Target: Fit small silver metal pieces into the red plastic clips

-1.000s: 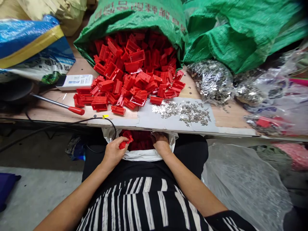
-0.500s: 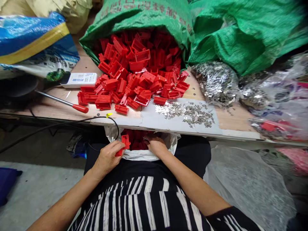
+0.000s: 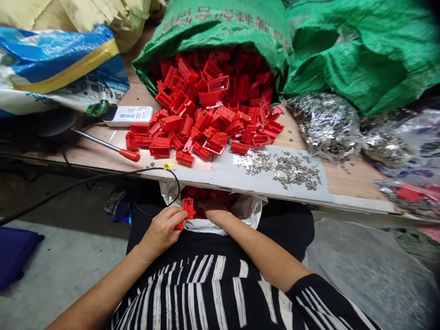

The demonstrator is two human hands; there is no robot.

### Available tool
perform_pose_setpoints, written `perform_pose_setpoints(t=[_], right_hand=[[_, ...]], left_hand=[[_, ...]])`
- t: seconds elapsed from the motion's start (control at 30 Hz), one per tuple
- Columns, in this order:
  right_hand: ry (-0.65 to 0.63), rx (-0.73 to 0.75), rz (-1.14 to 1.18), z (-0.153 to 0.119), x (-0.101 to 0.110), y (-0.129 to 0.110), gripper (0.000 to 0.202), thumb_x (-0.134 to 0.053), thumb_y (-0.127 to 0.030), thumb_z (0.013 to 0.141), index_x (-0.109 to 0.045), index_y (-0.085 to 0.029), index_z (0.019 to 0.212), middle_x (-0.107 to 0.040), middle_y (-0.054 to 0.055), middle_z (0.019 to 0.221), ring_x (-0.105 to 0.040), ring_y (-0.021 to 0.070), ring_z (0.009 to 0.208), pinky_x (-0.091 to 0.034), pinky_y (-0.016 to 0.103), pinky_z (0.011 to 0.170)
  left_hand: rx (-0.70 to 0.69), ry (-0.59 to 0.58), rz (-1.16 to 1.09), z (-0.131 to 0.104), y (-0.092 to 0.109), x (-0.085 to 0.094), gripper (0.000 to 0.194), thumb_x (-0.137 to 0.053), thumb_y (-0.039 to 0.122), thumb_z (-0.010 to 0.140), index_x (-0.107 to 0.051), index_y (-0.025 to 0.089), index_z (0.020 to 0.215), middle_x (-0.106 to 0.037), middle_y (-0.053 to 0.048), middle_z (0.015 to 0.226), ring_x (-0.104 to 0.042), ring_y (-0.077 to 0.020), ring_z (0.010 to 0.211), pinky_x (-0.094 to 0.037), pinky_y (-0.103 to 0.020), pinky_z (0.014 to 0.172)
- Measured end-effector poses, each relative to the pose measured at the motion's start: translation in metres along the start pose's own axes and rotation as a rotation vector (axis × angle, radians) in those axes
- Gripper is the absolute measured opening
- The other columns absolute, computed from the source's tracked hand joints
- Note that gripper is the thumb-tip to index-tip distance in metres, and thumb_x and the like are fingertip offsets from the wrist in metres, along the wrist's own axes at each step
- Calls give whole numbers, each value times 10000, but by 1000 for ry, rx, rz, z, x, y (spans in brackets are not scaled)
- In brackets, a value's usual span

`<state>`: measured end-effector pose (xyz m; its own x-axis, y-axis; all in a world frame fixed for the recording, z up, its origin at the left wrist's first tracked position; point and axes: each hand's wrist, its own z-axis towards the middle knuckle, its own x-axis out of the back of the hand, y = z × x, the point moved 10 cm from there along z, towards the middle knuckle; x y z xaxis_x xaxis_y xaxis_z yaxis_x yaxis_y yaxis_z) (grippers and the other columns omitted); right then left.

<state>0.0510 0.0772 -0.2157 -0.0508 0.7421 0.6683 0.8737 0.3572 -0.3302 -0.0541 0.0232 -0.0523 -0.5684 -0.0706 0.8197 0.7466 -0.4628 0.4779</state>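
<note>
My left hand [image 3: 165, 230] is closed on a small red plastic case [image 3: 188, 209], an open-topped rectangular box with a little loop on its side. Another bit of red plastic shows below the fingers; whether it is a second case I cannot tell. My right hand [image 3: 216, 212] reaches into a white bag [image 3: 255, 214] on my lap, and its fingers are out of sight among red pieces [image 3: 220, 197]. Above, on the bench, a heap of similar red cases [image 3: 202, 123] spills from a green woven sack [image 3: 220, 32]. Small silvery metal pieces [image 3: 295, 169] lie spread to the right.
A bench edge [image 3: 261, 191] runs just beyond my hands. A black cable [image 3: 103, 178] loops close to my left hand. On the bench are a red-handled metal rod [image 3: 129, 155], a white box [image 3: 132, 115] and a plastic bag of metal parts [image 3: 332, 121].
My right hand has moved left and deeper into the white bag, nearer the case. My left hand keeps its hold on the red case. The whole view has shifted slightly.
</note>
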Motion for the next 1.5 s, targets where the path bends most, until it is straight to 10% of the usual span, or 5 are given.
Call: perform_pose_setpoints(t=[1.0,1.13,1.3,1.5], right_hand=[[463,-351,133,-58,46,90,379,-514,-422,906,-585,-176,1185,-675,112,1078,-632,262,999,-473,333,856],[375,-344,-44,-47,46,67,463,-335,-411,972,-569,-103,1226,-657,198,1089,-623,305,1003,-473,379,854],[203,16,-145,-13,29,6,373,-344,-302,970,-527,-325,1294,-526,26,1362,-548,229,1154,-439,333,942],[108,119,-224,17,21,-9,360,-387,-230,942,-621,-258,1214,-598,73,1278,-524,280,1177,-415,411,960]], left_hand=[[109,62,-43,-8,-19,0,146,-555,121,850,-619,185,964,-677,-54,893,-643,-160,838,-531,-280,775],[134,77,-39,-4,-22,-2,148,-553,118,844,-622,184,957,-674,-53,878,-642,-164,825,-530,-288,771],[154,84,-71,-2,-25,-5,164,-544,119,843,-621,188,971,-674,-55,887,-636,-167,839,-528,-295,779],[174,92,-67,-5,-25,-1,148,-545,120,845,-620,184,956,-669,-55,875,-635,-168,827,-525,-291,771]])
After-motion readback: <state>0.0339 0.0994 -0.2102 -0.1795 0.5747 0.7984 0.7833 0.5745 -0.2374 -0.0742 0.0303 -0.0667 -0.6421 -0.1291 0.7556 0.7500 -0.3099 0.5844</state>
